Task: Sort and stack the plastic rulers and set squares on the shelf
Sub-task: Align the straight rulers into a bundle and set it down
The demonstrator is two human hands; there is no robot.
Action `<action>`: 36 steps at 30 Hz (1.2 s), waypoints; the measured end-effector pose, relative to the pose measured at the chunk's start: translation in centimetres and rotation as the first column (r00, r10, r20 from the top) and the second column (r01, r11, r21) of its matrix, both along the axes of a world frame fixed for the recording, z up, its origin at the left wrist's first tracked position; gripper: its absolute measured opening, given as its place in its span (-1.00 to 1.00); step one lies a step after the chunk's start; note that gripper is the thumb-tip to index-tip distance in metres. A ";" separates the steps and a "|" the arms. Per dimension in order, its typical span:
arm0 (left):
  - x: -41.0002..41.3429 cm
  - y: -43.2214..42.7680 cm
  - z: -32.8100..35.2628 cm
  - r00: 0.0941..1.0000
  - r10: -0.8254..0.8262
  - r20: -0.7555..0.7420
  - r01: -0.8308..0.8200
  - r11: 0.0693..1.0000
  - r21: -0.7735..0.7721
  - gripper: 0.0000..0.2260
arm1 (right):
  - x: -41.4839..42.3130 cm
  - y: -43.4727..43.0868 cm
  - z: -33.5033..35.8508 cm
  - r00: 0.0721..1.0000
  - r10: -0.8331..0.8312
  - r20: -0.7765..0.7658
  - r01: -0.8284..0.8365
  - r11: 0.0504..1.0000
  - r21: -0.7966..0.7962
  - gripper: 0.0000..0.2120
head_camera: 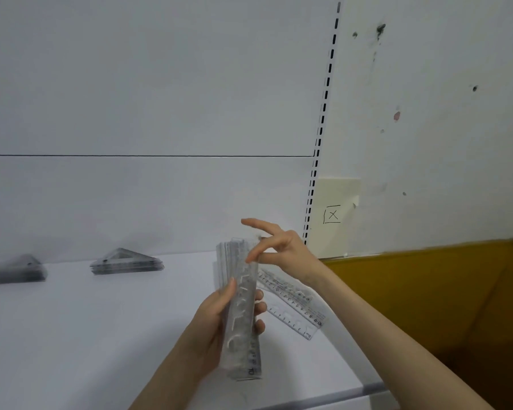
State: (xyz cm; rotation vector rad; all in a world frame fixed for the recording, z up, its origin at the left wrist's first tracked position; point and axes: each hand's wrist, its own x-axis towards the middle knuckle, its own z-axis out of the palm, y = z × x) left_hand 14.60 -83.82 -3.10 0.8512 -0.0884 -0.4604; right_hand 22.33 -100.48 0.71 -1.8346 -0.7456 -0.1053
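Note:
My left hand [216, 324] grips a thick bundle of clear plastic rulers [242, 315], held upright above the white shelf [86, 335]. My right hand [279, 250] is at the bundle's top end, thumb and a bent finger pinching the upper edge of the front ruler, while the index finger points out to the left. Two loose clear rulers [293, 303] lie flat on the shelf just right of the bundle. A stack of clear set squares [128, 263] sits at the shelf's back, and a second, blurred stack [15, 272] lies at the far left.
A brown cardboard box [442, 306] stands open beside the shelf on the right. A slotted upright rail [323, 119] runs up the back wall. A pale note with a crossed box [333, 214] is stuck on the wall behind.

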 end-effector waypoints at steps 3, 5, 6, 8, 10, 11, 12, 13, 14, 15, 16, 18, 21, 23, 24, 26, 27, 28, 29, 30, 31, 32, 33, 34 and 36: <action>-0.1 0.0 0.3 1.000 -0.007 -0.017 0.007 1.000 -0.015 -0.57 | 0.5 0.5 -0.2 0.999 -0.021 -0.025 0.022 1.000 0.008 -0.68; 0.1 0.1 0.2 1.000 0.010 -0.024 -0.012 0.998 -0.054 -0.55 | 0.5 0.7 -0.5 0.999 -0.032 -0.019 0.031 0.999 -0.023 -0.66; 0.2 0.1 0.2 0.999 0.025 -0.032 -0.028 0.997 -0.075 -0.55 | 0.5 0.8 -0.8 0.999 -0.039 -0.007 0.039 0.998 -0.051 -0.66; 0.6 0.3 0.0 0.997 0.063 -0.045 -0.067 0.994 -0.089 -0.56 | 0.5 1.0 -1.4 0.999 -0.048 0.016 0.049 0.993 -0.111 -0.66; 0.9 0.3 -0.3 0.992 0.117 -0.055 -0.122 0.988 -0.092 -0.57 | 0.5 0.9 -1.6 0.998 -0.056 0.026 0.060 0.988 -0.144 -0.62; 1.0 0.2 -0.4 0.987 0.151 -0.057 -0.156 0.983 -0.098 -0.60 | 0.6 0.5 -1.6 0.996 -0.092 0.017 0.093 0.986 -0.138 -0.61; 1.1 0.2 -0.6 0.980 0.191 -0.059 -0.196 0.975 -0.106 -0.63 | 0.8 -0.1 -1.7 0.988 -0.154 -0.004 0.153 0.979 -0.133 -0.63; 1.2 0.2 -0.6 0.970 0.233 -0.064 -0.239 0.964 -0.116 -0.69 | 1.0 -0.9 -1.9 0.972 -0.235 -0.023 0.228 0.959 -0.167 -0.68; 1.2 0.2 -0.7 0.958 0.276 -0.073 -0.283 0.951 -0.127 -0.74 | 1.0 -1.9 -2.2 0.948 -0.318 -0.028 0.300 0.917 -0.262 -0.76; 1.3 0.3 -0.7 0.946 0.314 -0.087 -0.323 0.936 -0.137 -0.79 | 0.9 -2.8 -2.6 0.924 -0.383 -0.008 0.347 0.846 -0.404 -0.77; 1.3 0.3 -0.7 0.935 0.340 -0.098 -0.351 0.925 -0.145 -0.81 | 0.6 -3.6 -3.1 0.905 -0.425 0.028 0.371 0.753 -0.543 -0.69; 1.6 0.5 -0.9 0.928 0.355 -0.115 -0.370 0.917 -0.150 -0.83 | 0.0 -4.8 -4.2 0.890 -0.447 0.089 0.370 0.595 -0.713 -0.46; 1.8 0.6 -1.1 0.937 0.319 -0.146 -0.338 0.932 -0.129 -0.80 | -0.2 -5.3 -4.7 0.880 -0.467 0.085 0.382 0.590 -0.712 -0.46; 1.7 0.6 -1.1 0.944 0.290 -0.157 -0.309 0.943 -0.121 -0.80 | -0.2 -5.4 -4.8 0.869 -0.493 0.051 0.400 0.637 -0.659 -0.57; 1.6 0.6 -1.0 0.947 0.281 -0.156 -0.302 0.945 -0.125 -0.81 | 0.0 -5.4 -4.9 0.862 -0.507 0.027 0.408 0.661 -0.629 -0.63; 1.4 0.6 -0.8 0.947 0.284 -0.149 -0.304 0.943 -0.136 -0.81 | 0.1 -5.4 -5.1 0.847 -0.530 -0.045 0.423 0.723 -0.547 -0.75; 1.4 0.6 -0.8 0.946 0.289 -0.147 -0.309 0.941 -0.138 -0.81 | 0.1 -5.4 -5.1 0.834 -0.543 -0.104 0.433 0.758 -0.488 -0.82; 1.3 0.7 -0.7 0.944 0.295 -0.146 -0.315 0.939 -0.138 -0.82 | 0.1 -5.3 -5.0 0.816 -0.551 -0.176 0.443 0.791 -0.422 -0.89; 1.3 0.7 -0.7 0.944 0.295 -0.146 -0.314 0.940 -0.136 -0.81 | 0.0 -5.4 -4.7 0.796 -0.550 -0.255 0.454 0.820 -0.349 -0.93; 1.2 0.7 -0.7 0.944 0.295 -0.146 -0.315 0.940 -0.134 -0.81 | -0.1 -5.4 -4.3 0.782 -0.530 -0.328 0.458 0.846 -0.273 -0.95; 1.2 0.7 -0.7 0.944 0.296 -0.146 -0.315 0.939 -0.136 -0.80 | -0.3 -5.4 -3.7 0.778 -0.497 -0.384 0.453 0.868 -0.205 -0.96; 1.2 0.7 -0.6 0.944 0.295 -0.146 -0.315 0.939 -0.137 -0.80 | -0.7 -5.3 -3.1 0.785 -0.459 -0.417 0.439 0.886 -0.149 -0.96; 1.1 0.7 -0.5 0.945 0.294 -0.146 -0.313 0.940 -0.137 -0.80 | -1.0 -5.2 -2.5 0.799 -0.419 -0.432 0.414 0.903 -0.112 -0.97; 1.1 0.6 -0.6 0.945 0.294 -0.144 -0.313 0.940 -0.137 -0.79 | -1.4 -5.0 -1.8 0.816 -0.381 -0.435 0.381 0.920 -0.090 -0.99; 1.2 0.6 -0.7 0.947 0.287 -0.141 -0.307 0.941 -0.143 -0.79 | -2.1 -4.5 -0.6 0.847 -0.297 -0.441 0.310 0.950 -0.043 -0.94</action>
